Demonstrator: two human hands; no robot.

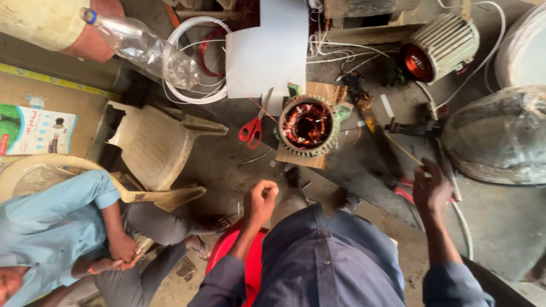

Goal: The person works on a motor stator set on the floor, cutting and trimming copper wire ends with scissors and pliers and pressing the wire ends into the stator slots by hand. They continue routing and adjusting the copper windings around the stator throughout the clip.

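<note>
Two hands flank a round stator (307, 125) with copper windings: left hand (261, 200) fisted, right hand (430, 187) pinching a thin stick (402, 149).

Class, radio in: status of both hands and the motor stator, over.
Left hand closed in a fist, right hand pinching a thin stick. Motor stator untouched on floor. Red scissors beside it.
</note>
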